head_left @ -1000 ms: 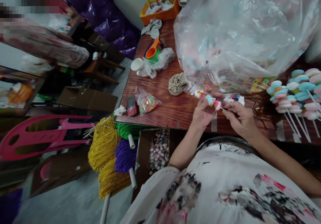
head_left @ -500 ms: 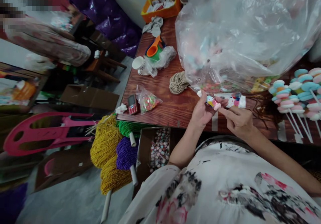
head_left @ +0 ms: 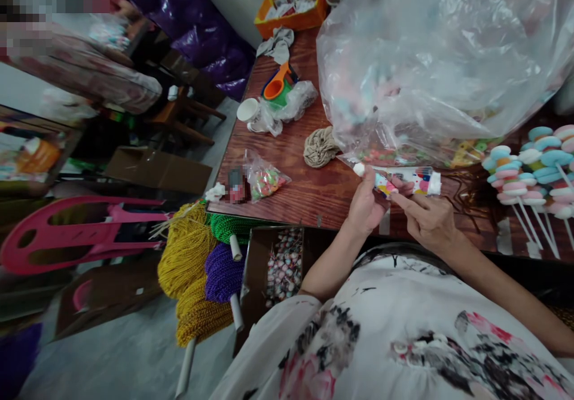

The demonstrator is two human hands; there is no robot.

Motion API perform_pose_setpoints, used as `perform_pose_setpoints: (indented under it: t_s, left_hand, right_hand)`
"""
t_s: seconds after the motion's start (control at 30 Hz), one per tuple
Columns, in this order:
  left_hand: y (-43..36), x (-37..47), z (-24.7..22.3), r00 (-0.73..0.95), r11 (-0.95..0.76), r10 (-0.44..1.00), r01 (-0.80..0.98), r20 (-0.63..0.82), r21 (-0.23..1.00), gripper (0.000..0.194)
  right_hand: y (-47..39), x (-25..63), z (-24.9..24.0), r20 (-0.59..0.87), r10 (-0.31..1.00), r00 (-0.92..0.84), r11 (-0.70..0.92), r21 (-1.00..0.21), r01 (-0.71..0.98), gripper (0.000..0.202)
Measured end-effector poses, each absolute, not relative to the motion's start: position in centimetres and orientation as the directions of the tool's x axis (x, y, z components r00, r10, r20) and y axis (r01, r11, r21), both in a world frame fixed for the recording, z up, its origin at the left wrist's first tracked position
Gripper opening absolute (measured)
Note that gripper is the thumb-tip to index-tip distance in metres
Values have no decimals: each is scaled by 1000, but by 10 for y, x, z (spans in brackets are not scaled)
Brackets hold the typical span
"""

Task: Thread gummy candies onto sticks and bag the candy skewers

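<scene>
My left hand (head_left: pixel 366 201) is closed on a small clear packet with a colourful print (head_left: pixel 384 186), near the front edge of the wooden table. A white end of it pokes out above my thumb. My right hand (head_left: pixel 431 216) touches the packet's lower edge with the pointing index finger, its other fingers curled; whether they grip anything is hidden. Just behind my hands lies a flat stack of printed clear bags (head_left: pixel 424 182). Above them rests a large clear bag of pastel sweets (head_left: pixel 430 71).
Marshmallow sticks (head_left: pixel 509 176) lie at the right. Left on the table (head_left: pixel 287 194) are beige yarn (head_left: pixel 320 147), a candy bag (head_left: pixel 265 179), a phone (head_left: pixel 236 186) and a cup (head_left: pixel 248 110). Below are cord bundles (head_left: pixel 186 244) and an open box (head_left: pixel 258 268). A person sits far left.
The packet in my left hand has turned a little, showing more of its print. Both hands stay close together. The view has shifted slightly.
</scene>
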State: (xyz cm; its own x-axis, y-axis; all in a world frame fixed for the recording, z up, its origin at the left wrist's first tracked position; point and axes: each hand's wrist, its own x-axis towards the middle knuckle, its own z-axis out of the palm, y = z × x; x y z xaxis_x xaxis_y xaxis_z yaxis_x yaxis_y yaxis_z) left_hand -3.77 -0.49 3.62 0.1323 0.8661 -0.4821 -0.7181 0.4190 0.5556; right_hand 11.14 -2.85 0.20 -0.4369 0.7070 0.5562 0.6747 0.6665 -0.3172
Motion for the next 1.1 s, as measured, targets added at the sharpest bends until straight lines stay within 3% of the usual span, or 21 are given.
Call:
perform_pose_setpoints:
  t_s: [0.13,0.3,0.37,0.53,0.6,0.77,0.87,0.97,1.03,1.1]
  left_hand:
    - [-13,-31,30,134,406,877,-721,-461,561,44]
    - [-12,-32,28,177,441,844,-765,-506,468,51]
    - [-9,-35,29,158,409,848,-802,-507,435,56]
    - [-9,-36,28,130,330,893,-840,-431,430,40]
    - [-11,-32,26,141,319,917,-822,-373,472,35]
    - [-20,-25,19,157,351,916,-757,-369,551,31]
    - [-38,-34,28,174,431,899,-517,-402,740,33]
    - [-51,-55,54,131,260,957,-2,-257,966,33]
    - [-46,-70,73,97,1,995,277,-29,961,30]
    - [-31,-81,84,203,-199,973,511,108,836,37]
  right_hand:
    - [-29,106,6,543,703,-460,666,-275,693,39]
    - [-29,110,5,549,767,-332,628,-533,568,31]
    - [-29,114,3,559,784,-269,601,-578,552,25]
    - [-30,115,1,466,807,-363,558,-400,727,22]
    - [-30,110,1,421,838,-347,513,-390,765,22]
    - [-27,103,3,307,909,-283,417,-652,633,23]
    - [-21,115,7,355,896,-266,436,-595,675,20]
    - [-15,134,17,435,840,-324,503,-399,767,19]
    - [-12,144,28,431,811,-394,544,-313,778,20]
    - [-9,151,42,397,785,-476,601,-303,739,22]
